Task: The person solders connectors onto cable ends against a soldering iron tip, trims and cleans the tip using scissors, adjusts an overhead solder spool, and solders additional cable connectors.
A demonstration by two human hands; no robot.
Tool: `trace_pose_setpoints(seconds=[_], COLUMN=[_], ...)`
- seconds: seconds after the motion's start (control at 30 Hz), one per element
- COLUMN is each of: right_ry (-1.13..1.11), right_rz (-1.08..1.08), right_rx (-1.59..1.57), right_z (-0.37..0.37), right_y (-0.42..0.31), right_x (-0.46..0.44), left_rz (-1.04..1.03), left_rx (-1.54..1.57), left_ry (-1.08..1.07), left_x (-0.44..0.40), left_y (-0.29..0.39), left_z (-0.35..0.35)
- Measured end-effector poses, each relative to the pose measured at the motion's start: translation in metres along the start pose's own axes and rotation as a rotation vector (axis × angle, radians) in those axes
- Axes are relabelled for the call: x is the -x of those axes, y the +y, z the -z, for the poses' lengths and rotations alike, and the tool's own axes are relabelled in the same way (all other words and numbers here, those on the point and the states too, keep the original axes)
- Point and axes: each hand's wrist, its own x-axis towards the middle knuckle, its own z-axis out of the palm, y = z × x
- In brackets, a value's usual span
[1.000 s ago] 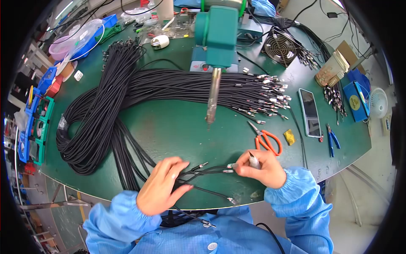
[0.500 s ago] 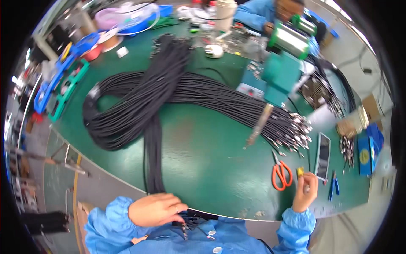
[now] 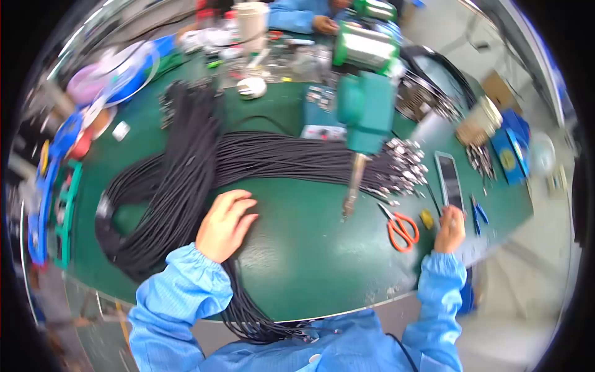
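My left hand (image 3: 226,226) is open, its fingers apart, beside the thick looped bundle of black cables (image 3: 186,164). More black cables (image 3: 248,310) run from under my left forearm over the table's front edge toward my lap. My right hand (image 3: 450,229) is closed at the lower end of the smartphone (image 3: 449,177). Its fingertips pinch the end of a thin black cable (image 3: 433,197). A small yellow piece (image 3: 426,218) lies just left of that hand. Orange-handled scissors (image 3: 403,230) lie farther left, and blue pliers (image 3: 478,215) to the right.
A green machine (image 3: 365,115) with a soldering-iron-like metal tip (image 3: 353,189) stands over the cables' metal ends (image 3: 406,164). Behind it is a green-ended spool (image 3: 367,48). A co-worker's hand (image 3: 325,25) shows at the back. A jar (image 3: 480,121) and blue box (image 3: 511,155) stand right.
My left hand has moved from the table's front edge up beside the bundle. My right hand has let go of the yellow piece and moved to the thin cable. The view has shifted.
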Motion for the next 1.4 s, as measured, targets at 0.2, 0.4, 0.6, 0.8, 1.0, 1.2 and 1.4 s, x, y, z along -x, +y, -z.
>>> trace_pose_setpoints(seconds=[0.2, 0.4, 0.6, 0.8, 1.0, 1.2, 1.4], right_ry=[0.101, 0.094, 0.077, 0.044, -0.092, -0.258, -0.303], right_rz=[0.157, 0.181, 0.199, 0.167, 0.143, 0.104, -0.009], right_rx=[0.220, 0.119, 0.128, 0.100, -0.118, -0.244, -0.438], right_z=[-0.002, -0.005, -0.010, -0.005, -0.006, -0.008, -0.009], right_y=[-0.017, -0.014, -0.018, -0.034, -0.030, -0.065, -0.095], right_x=[-0.001, -0.001, -0.001, 0.000, 0.013, 0.028, 0.038], left_rz=[0.079, 0.084, 0.064, 0.116, 0.172, 0.233, 0.203], left_rx=[0.164, 0.205, 0.129, 0.044, 0.022, 0.080, 0.055], left_ry=[0.013, -0.006, 0.120, 0.279, 0.306, 0.294, 0.300], left_x=[0.011, 0.012, 0.010, 0.006, 0.008, 0.010, 0.009], left_y=[-0.001, -0.003, -0.007, -0.011, -0.014, -0.014, -0.020], left_z=[-0.011, -0.011, -0.009, -0.005, -0.002, -0.007, -0.011])
